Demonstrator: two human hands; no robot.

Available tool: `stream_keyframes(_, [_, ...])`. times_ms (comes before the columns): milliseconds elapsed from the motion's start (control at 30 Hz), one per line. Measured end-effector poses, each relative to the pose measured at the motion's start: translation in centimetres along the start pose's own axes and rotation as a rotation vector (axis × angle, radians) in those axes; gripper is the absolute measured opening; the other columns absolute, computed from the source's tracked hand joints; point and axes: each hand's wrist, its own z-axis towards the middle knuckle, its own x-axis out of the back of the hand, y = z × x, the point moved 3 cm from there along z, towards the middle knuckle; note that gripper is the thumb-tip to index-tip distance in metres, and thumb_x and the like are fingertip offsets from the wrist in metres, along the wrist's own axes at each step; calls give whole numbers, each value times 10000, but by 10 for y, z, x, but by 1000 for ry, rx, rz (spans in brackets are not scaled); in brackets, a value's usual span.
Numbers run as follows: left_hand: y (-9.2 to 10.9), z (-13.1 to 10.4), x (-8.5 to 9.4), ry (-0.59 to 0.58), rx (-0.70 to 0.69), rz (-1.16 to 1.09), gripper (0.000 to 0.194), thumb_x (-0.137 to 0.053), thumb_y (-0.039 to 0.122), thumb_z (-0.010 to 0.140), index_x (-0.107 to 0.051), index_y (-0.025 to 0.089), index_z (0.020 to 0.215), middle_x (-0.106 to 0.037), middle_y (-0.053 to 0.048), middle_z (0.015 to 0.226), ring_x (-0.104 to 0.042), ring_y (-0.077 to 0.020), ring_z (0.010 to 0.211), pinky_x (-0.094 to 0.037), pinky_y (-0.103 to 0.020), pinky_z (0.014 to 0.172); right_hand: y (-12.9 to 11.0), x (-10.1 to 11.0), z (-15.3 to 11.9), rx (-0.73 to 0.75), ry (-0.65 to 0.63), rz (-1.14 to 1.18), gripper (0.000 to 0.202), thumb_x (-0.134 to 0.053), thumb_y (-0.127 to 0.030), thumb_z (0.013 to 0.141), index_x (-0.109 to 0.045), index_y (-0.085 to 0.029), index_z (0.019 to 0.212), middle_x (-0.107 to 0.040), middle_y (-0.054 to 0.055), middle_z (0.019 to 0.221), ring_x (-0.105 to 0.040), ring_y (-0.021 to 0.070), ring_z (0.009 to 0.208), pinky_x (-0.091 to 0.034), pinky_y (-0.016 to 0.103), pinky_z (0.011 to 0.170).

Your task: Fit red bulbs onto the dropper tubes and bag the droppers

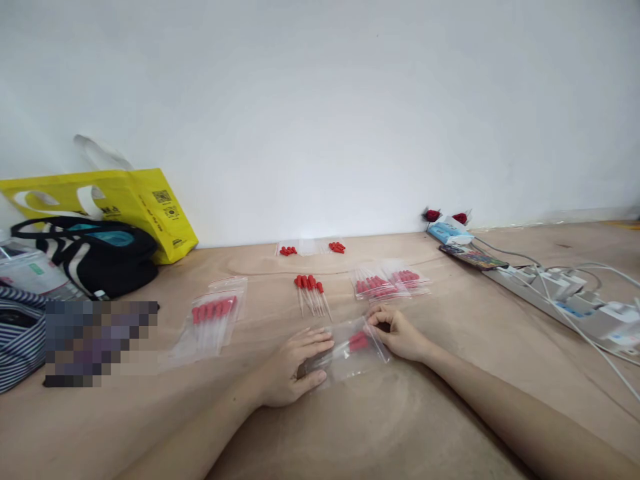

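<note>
A clear plastic bag (341, 363) with red-topped droppers inside lies between my hands on the wooden table. My left hand (295, 367) rests on the bag's left end, thumb and fingers apart around its edge. At the bag's right end, my right hand (397, 333) pinches the edge between thumb and fingers. Just beyond the bag are several loose droppers (311, 293) with red bulbs, side by side. Filled bags (385, 281) overlap behind my right hand. Another filled bag (213, 317) lies left of the loose droppers.
Small red pieces (289, 251) and clear bags (313, 247) lie near the wall. A yellow bag (165, 213) and a black bag (117, 260) stand at the left. A power strip (530, 293) with cables, a blue packet (450, 233) and red flowers (431, 215) are at the right.
</note>
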Motion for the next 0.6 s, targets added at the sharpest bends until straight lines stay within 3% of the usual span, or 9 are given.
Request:
stream_keyframes(100, [-1,0,0,-4,5,-7,462,-530,286,789,-454,240,1243,-436,-50,1324,-347,-225,1244,-249,-456,1038,1,4,2,11,-13,2,199,-555,-273,732,-612,-189,562,-589,47,822,-545,173,813,-417,306,753])
stream_keyframes(267, [-2,-1,-1,-21,32,-17,464,-530,287,787,-460,223,1241,-417,-70,1337,-326,-240,1255,-249,-466,1035,-1,10,27,-80,172,-56,88,-497,-199,720,-580,-172,709,-590,14,674,-525,131,597,-403,244,564])
stream_keyframes(333, [-2,-2,-2,-13,48,-24,454,-530,275,781,-474,226,1229,-404,-70,1345,-321,-252,1255,-263,-471,1027,-11,1,46,-66,131,-140,102,-491,-158,711,-578,-167,764,-605,14,696,-534,122,603,-398,229,568])
stream_keyframes(467, [-3,-4,1,78,38,-23,379,-511,228,772,-543,209,1149,-439,-79,1312,-373,-252,1220,-309,-440,1008,-30,-27,84,-215,29,-319,286,-591,-190,666,-564,-130,944,-638,64,752,-581,163,709,-413,246,636])
stream_keyframes(600, [0,-7,5,76,-17,-43,323,-494,242,786,-573,187,1094,-539,-85,1193,-490,-216,1107,-400,-368,944,-38,-50,111,-314,-26,-399,313,-642,-179,606,-591,-134,911,-648,115,819,-596,223,791,-418,265,624])
